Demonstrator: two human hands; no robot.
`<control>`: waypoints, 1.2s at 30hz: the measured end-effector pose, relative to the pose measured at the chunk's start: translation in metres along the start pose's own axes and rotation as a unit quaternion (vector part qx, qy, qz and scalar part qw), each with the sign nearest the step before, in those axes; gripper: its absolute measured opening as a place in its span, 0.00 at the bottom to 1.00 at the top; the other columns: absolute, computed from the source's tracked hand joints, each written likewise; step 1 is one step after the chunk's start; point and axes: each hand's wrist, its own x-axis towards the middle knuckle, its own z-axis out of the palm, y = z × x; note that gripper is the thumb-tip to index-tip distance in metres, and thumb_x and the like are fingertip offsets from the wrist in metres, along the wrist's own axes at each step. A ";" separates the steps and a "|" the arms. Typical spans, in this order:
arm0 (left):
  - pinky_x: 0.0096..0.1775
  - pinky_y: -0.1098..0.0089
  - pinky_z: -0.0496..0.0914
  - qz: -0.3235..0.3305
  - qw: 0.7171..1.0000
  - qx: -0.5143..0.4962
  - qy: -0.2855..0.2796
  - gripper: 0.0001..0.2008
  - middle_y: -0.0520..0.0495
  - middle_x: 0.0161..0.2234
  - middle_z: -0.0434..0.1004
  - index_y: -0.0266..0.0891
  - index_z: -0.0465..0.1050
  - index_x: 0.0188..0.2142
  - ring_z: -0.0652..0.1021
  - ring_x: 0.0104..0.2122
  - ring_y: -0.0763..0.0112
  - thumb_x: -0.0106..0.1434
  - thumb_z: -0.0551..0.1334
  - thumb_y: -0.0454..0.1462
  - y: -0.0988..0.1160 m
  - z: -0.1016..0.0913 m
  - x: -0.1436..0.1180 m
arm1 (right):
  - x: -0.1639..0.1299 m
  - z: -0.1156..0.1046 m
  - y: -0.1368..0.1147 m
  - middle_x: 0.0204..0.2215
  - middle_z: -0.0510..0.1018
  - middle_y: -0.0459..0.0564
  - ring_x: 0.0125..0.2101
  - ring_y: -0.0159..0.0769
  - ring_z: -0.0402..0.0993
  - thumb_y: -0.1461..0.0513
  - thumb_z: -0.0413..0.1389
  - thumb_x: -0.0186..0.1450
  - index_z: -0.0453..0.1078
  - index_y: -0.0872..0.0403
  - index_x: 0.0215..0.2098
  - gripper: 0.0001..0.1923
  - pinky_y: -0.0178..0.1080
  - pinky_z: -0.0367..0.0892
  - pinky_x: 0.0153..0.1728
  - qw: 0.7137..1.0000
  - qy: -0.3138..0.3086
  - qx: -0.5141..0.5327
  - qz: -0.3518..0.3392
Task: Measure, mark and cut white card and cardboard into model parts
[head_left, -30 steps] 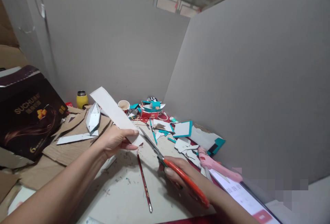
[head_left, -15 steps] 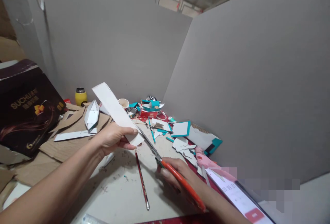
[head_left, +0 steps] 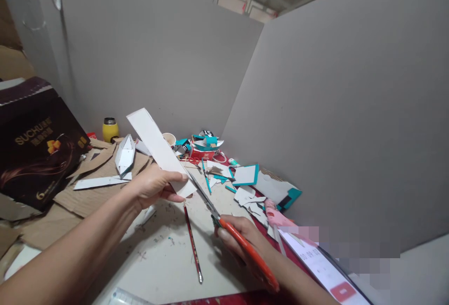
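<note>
Nearest, bottom edge: a clear ruler corner. Near right, the right hand is wrapped around the orange handles of the scissors, fingers closed tight on them; the blades point up and left, tips meeting the lower end of the white card strip. Can't tell how far the blades are parted. Just right of that hand, a phone lies on the table, screen lit.

Between the hands a red pencil lies flat on the white table, pointing near to far, apart from both hands.

Middle left, the left hand pinches the strip's lower end, thumb on top, fingers under. The strip is held off the table and slants up and left.

Further left: brown cardboard sheets with a folded white paper shape on them, and a dark printed box. Far right of the strip: a pile of teal and white scraps, a pink tool near them. Far back by the grey wall: a yellow jar and a paper cup.
</note>
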 end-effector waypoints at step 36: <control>0.19 0.73 0.74 0.039 0.997 0.035 -0.052 0.10 0.40 0.27 0.79 0.31 0.75 0.34 0.78 0.23 0.67 0.52 0.68 0.35 0.005 -0.010 -0.002 | 0.002 0.010 0.006 0.18 0.55 0.39 0.18 0.26 0.49 0.49 0.47 0.68 0.51 0.51 0.23 0.22 0.31 0.49 0.18 0.999 0.035 0.012 -0.027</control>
